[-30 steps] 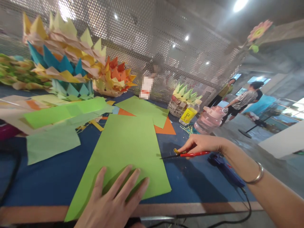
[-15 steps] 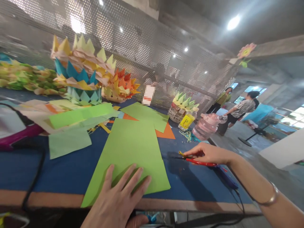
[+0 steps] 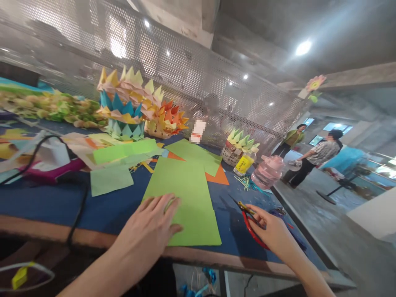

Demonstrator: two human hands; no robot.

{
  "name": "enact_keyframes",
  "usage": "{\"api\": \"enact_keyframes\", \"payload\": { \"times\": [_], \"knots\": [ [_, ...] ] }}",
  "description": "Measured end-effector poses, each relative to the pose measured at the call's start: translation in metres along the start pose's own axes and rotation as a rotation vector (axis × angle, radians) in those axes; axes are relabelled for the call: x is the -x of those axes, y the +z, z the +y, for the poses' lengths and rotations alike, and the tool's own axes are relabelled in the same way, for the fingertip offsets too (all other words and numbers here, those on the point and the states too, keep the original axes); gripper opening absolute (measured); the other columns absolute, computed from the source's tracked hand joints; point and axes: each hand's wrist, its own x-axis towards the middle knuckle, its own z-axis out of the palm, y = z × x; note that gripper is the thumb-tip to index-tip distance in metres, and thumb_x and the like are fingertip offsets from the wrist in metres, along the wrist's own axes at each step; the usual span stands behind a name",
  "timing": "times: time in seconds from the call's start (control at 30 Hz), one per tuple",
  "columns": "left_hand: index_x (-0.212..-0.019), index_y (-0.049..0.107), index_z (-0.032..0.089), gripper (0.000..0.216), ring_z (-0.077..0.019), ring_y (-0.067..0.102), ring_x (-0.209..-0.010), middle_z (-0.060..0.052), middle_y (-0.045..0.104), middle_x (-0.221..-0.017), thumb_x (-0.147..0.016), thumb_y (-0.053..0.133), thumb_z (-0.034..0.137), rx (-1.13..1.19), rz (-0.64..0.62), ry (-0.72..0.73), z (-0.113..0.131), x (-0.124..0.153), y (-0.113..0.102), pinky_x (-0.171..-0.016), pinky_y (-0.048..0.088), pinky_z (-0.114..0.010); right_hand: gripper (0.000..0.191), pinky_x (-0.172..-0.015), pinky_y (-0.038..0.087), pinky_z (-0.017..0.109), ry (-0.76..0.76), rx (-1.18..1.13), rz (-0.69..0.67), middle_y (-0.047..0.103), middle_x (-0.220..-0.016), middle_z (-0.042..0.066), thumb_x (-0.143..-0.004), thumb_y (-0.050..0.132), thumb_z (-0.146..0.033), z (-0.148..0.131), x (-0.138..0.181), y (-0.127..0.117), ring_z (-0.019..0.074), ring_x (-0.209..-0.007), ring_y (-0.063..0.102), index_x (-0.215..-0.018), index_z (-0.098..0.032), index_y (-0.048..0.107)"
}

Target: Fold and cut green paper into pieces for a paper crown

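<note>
Sheets of light green paper (image 3: 185, 185) lie on the blue tabletop in front of me. My left hand (image 3: 154, 222) rests on the left side of the top sheet, its fingers slightly bent and the thumb apart from them. To the right of the paper, my right hand (image 3: 266, 225) grips a pair of scissors (image 3: 254, 236) with red handles, the dark blades pointing up and left. A small yellow piece (image 3: 241, 205) shows by the scissors' pivot at my fingertips; whether it belongs to the scissors I cannot tell.
Folded-paper baskets (image 3: 125, 117) and a smaller basket (image 3: 233, 148) stand at the back. A yellow-labelled bottle (image 3: 244, 164) and a pink jug (image 3: 267, 171) are at the right. Paper scraps and a purple corded tool (image 3: 55, 170) lie left. Two people (image 3: 326, 150) stand beyond the table.
My left hand has drawn its spread fingers closer together and shifted over the paper's left side. My right hand has lifted the scissors off the table and tilted them. The view has swung left.
</note>
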Motion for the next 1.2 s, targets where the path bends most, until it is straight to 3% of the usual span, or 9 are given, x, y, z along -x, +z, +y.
{"api": "enact_keyframes", "payload": {
  "times": [0.2,0.37,0.47,0.57,0.67,0.8,0.97,1.07,1.2],
  "knots": [
    [-0.116,0.061,0.018,0.031,-0.0255,0.059,-0.105,-0.01,0.062,-0.113,-0.09,0.049,0.03,0.044,-0.059,-0.003,-0.015,-0.003,-0.01,-0.091,0.043,-0.04,0.05,-0.062,0.05,0.029,0.007,-0.027,0.06,0.063,-0.075,0.003,-0.083,0.047,-0.043,-0.005,0.007,0.01,0.0174,-0.06,0.058,-0.124,-0.015,0.059],
    [-0.111,0.064,0.021,0.026,-0.0238,0.059,-0.101,-0.008,0.062,-0.109,-0.091,0.047,0.024,0.043,-0.056,0.001,-0.011,0.01,-0.007,-0.088,0.046,-0.038,0.049,-0.082,0.051,0.038,0.026,0.109,0.191,0.067,-0.104,0.011,-0.087,0.043,-0.041,0.002,0.003,0.02,0.0245,-0.088,0.065,-0.127,-0.016,0.056],
    [-0.118,0.062,0.02,0.031,-0.0266,0.058,-0.11,-0.011,0.061,-0.12,-0.091,0.051,0.029,0.04,-0.035,0.027,-0.014,0.022,0.002,-0.094,0.046,-0.042,0.048,-0.087,0.05,0.043,0.004,0.194,0.24,0.064,-0.111,0.015,-0.09,0.039,-0.039,0.011,-0.002,0.028,0.0285,-0.099,0.063,-0.127,-0.012,0.055],
    [-0.133,0.05,0.018,0.057,-0.0314,0.046,-0.128,-0.013,0.05,-0.14,-0.082,0.062,0.041,0.044,-0.018,0.119,-0.02,0.034,0.012,-0.105,0.04,-0.047,0.046,-0.091,0.048,0.047,-0.075,0.258,0.313,0.06,-0.114,0.017,-0.091,0.038,-0.036,0.009,-0.005,0.033,0.0313,-0.105,0.059,-0.125,-0.009,0.056],
    [-0.137,0.046,0.017,0.06,-0.0289,0.042,-0.133,-0.011,0.045,-0.145,-0.08,0.059,0.027,0.019,-0.032,0.189,-0.023,0.043,0.017,-0.109,0.036,-0.046,0.043,-0.094,0.047,0.046,-0.165,0.24,0.355,0.058,-0.117,0.015,-0.093,0.038,-0.037,-0.009,-0.002,0.034,0.0298,-0.107,0.058,-0.124,-0.014,0.057],
    [-0.134,0.05,0.023,0.068,-0.017,0.048,-0.128,-0.001,0.051,-0.141,-0.071,0.038,0.001,0.014,0.067,0.261,-0.026,0.058,0.018,-0.113,0.031,-0.034,0.046,-0.102,0.044,0.044,-0.296,0.143,0.189,0.054,-0.132,0.013,-0.094,0.039,-0.043,-0.046,0.009,0.03,0.027,-0.122,0.051,-0.132,-0.02,0.052],
    [-0.128,0.054,0.025,0.063,-0.0159,0.061,-0.114,0.001,0.064,-0.126,-0.07,0.038,0.003,0.061,0.251,0.284,-0.05,0.065,0.004,-0.103,0.042,-0.027,0.08,-0.113,0.03,0.048,-0.41,0.129,-0.224,0.027,-0.155,0.008,-0.084,0.054,-0.058,-0.081,0.02,0.03,0.0278,-0.142,0.024,-0.149,-0.02,0.026],
    [-0.13,0.051,0.023,0.061,-0.0207,0.063,-0.111,-0.001,0.065,-0.125,-0.073,0.037,0.006,-0.01,0.317,0.104,-0.066,0.054,-0.019,-0.097,0.048,-0.035,0.094,-0.115,0.023,0.051,-0.425,0.183,-0.283,0.02,-0.155,0.008,-0.078,0.06,-0.061,-0.09,0.023,0.035,0.0289,-0.144,0.017,-0.15,-0.015,0.02],
    [-0.127,0.053,0.013,0.051,-0.031,0.065,-0.104,-0.012,0.066,-0.122,-0.081,0.031,0.01,-0.192,0.311,-0.229,-0.073,0.032,-0.044,-0.086,0.052,-0.047,0.086,-0.112,0.027,0.057,-0.484,0.237,-0.188,0.029,-0.152,0.01,-0.08,0.058,-0.06,-0.089,0.027,0.044,0.0322,-0.142,0.022,-0.147,-0.013,0.029]
  ]
}}
